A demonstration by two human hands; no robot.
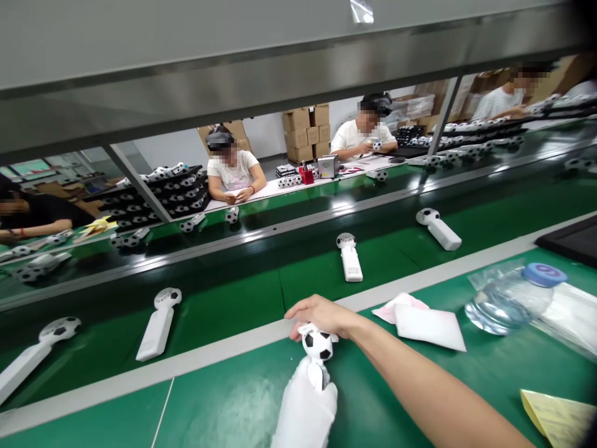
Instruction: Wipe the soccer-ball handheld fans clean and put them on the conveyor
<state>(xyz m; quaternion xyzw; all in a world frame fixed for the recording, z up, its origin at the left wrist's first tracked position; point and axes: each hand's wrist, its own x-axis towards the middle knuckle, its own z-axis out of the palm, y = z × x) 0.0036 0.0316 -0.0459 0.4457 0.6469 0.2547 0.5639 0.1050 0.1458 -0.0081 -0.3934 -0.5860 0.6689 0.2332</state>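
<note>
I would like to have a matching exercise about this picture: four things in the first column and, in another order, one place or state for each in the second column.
Things
1. Nearest white device with a black-and-white football-patterned head
2. Small red holder
3. Brown cardboard boxes
4. Clear plastic bottle

Places or states
A. Stacked in the background, behind the co-workers' bench
B. Closed with a blue-purple cap
C. Its head is close by the person's bare right hand
D. On the far bench, beside a silvery box

Right pairs: 1-C, 2-D, 3-A, 4-B
</note>
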